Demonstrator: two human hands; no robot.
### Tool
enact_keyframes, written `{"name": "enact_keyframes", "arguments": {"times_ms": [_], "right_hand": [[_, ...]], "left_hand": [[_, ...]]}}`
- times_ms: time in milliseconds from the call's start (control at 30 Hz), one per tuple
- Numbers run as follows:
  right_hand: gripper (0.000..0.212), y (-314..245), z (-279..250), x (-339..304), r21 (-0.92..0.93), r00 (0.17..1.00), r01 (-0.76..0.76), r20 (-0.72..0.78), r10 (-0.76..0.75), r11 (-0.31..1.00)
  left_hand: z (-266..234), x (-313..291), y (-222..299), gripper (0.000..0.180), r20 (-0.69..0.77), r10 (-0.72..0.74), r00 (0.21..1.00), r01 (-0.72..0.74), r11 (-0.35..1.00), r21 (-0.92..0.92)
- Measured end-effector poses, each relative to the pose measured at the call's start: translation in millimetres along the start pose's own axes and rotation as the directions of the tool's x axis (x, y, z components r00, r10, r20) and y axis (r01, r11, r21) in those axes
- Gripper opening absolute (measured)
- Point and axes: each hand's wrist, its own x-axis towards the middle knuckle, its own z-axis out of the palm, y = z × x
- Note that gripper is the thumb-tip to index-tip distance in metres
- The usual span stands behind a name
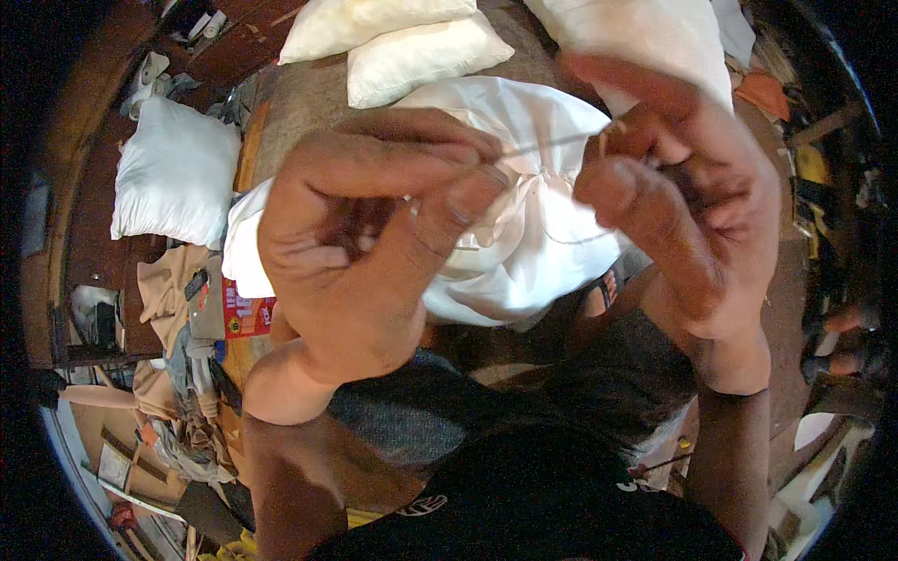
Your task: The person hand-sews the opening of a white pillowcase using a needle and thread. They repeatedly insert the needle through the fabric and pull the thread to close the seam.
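The left hand (pixel 360 257) pinches a thin taut thread (pixel 552 142) between thumb and forefinger; the right hand (pixel 687 201) has its fingers closed on the other end. Just beyond lies a soft, gathered white fabric pillow (pixel 524 252), with plump cream cushions (pixel 412 51) behind.

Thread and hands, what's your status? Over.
Left hand and right hand both pinching thread, taut between them. White pillow underneath. Nothing blocking.

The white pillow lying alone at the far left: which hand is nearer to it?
Left. The left hand is raised just right of the lone white pillow, apart from it. The right hand is much farther right, beyond the gathered white pillow.
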Motion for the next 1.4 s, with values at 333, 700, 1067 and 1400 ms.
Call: {"name": "enact_keyframes", "arguments": {"times_ms": [333, 700, 1067, 1400], "right_hand": [[0.018, 30.3, -9.7, -6.9, 0.101, 0.997, 0.025, 0.069, -0.032, 0.995], [0.03, 77.6, -43.8, -0.8, 0.522, 0.962, -0.082, -0.182, 0.205, 0.849], [0.028, 50.0, -101.6, -1.3, 0.382, 0.975, -0.145, -0.104, 0.198, 0.913], [0.027, 58.1, -67.7, -8.3, 0.031, 0.931, -0.363, 0.053, 0.361, 0.931]], "left_hand": [[14.7, -6.2, -20.4, 0.023, 0.131, -0.079, 0.988, 0.063, 0.991, 0.121], [-8.7, 15.8, -68.4, 0.031, 0.409, 0.054, 0.911, -0.409, 0.25, 0.878], [-20.6, 4.6, -69.6, 0.02, 0.436, -0.292, 0.851, -0.225, 0.546, 0.807], [-14.1, -7.5, -67.2, 0.031, 0.384, -0.253, 0.888, -0.175, 0.586, 0.791]]}}
